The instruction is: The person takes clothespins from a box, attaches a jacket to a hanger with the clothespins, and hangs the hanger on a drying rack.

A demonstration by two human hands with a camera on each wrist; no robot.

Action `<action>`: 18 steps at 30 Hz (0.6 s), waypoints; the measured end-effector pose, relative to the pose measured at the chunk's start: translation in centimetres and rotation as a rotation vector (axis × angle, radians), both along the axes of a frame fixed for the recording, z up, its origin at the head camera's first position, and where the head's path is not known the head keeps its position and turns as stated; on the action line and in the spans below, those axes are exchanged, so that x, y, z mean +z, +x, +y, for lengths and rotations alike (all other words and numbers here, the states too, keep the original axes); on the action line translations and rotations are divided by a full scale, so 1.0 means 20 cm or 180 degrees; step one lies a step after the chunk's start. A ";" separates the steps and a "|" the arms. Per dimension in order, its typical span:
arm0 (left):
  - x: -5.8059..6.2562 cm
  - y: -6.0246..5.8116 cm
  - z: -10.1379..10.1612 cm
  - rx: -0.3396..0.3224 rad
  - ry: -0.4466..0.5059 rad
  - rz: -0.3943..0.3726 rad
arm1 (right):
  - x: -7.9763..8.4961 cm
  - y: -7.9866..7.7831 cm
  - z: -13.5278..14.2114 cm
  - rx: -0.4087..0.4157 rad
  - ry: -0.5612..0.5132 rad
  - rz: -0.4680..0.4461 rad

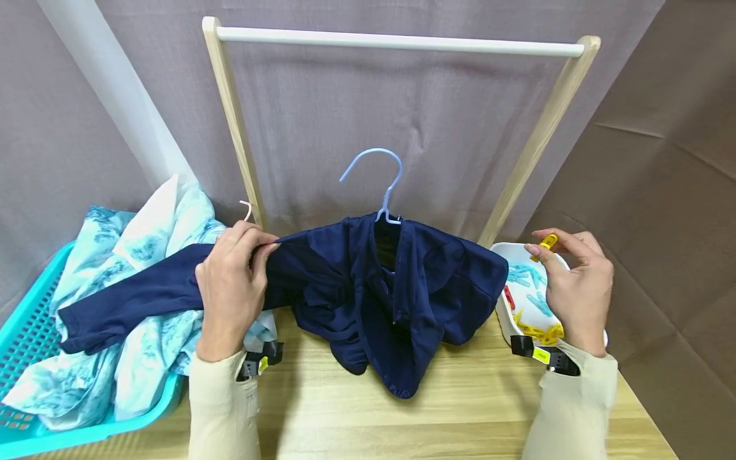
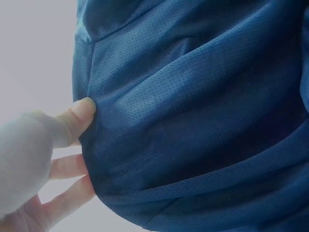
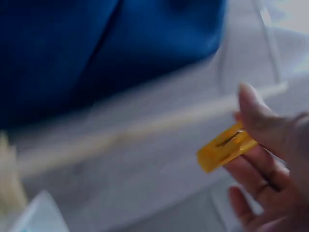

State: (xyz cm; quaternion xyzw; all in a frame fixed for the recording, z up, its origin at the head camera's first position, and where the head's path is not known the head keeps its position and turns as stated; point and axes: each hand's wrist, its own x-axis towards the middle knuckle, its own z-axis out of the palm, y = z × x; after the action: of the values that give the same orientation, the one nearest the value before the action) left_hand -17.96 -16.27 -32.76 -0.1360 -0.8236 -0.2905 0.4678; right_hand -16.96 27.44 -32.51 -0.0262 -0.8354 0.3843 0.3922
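Observation:
A dark navy jacket (image 1: 322, 275) with an open front hangs on a light blue hanger (image 1: 386, 185), whose hook sticks up from the collar. My left hand (image 1: 232, 281) pinches the jacket at its left shoulder, thumb in front; the left wrist view shows the thumb (image 2: 84, 110) pressed on the mesh fabric (image 2: 159, 106). The left sleeve trails across the basket. Off to the right, my right hand (image 1: 577, 281) holds a yellow clothespin (image 1: 544, 246) between thumb and fingers, above a white tray. In the right wrist view the clothespin (image 3: 227, 146) points toward the jacket.
A turquoise basket (image 1: 132, 421) of blue-and-white tie-dye cloth (image 1: 155, 345) stands at left. The white tray (image 1: 506, 326) at right holds blue, red and yellow clothespins. Behind the jacket rises a wooden rack with a white rail (image 1: 397, 41). A pink hook (image 1: 247, 209) shows beside my left hand.

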 end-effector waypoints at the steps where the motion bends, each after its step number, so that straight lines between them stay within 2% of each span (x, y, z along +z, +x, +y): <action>1: 0.00 0.00 0.00 0.0003 -0.0006 -0.0002 | 0.03 0.01 -0.04 0.0017 -0.0178 0.0184; 3: 0.00 0.00 0.00 0.0007 -0.0016 -0.0011 | 0.08 0.04 -0.13 0.0201 -0.0554 0.0546; 4: 0.00 0.00 -0.01 0.0014 -0.0033 -0.0027 | 0.10 0.04 -0.17 0.0386 -0.0762 0.0732; 7: -0.01 0.00 -0.01 0.0005 -0.0039 -0.0030 | 0.10 0.04 -0.27 0.1081 -0.1261 0.1148; 9: -0.01 0.00 -0.01 -0.0012 -0.0080 -0.0033 | 0.08 0.01 -0.31 0.1510 -0.1431 0.1261; 11: -0.01 0.00 -0.01 -0.0062 -0.0099 -0.0003 | 0.06 -0.01 -0.34 0.1651 -0.1315 0.1154; 16: 0.00 0.00 -0.01 -0.0145 -0.0112 0.0095 | 0.03 -0.03 -0.36 0.1701 -0.0806 0.0701; 18: 0.00 -0.01 -0.01 -0.0137 -0.0102 0.0112 | 0.04 -0.03 -0.35 0.1838 -0.0765 0.0556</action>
State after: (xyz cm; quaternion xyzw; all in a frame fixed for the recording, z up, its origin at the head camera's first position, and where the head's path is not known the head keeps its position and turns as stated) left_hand -18.08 -16.44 -32.84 -0.1663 -0.8166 -0.2849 0.4736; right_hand -17.55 20.40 -31.81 0.1987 -0.7202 0.5763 0.3313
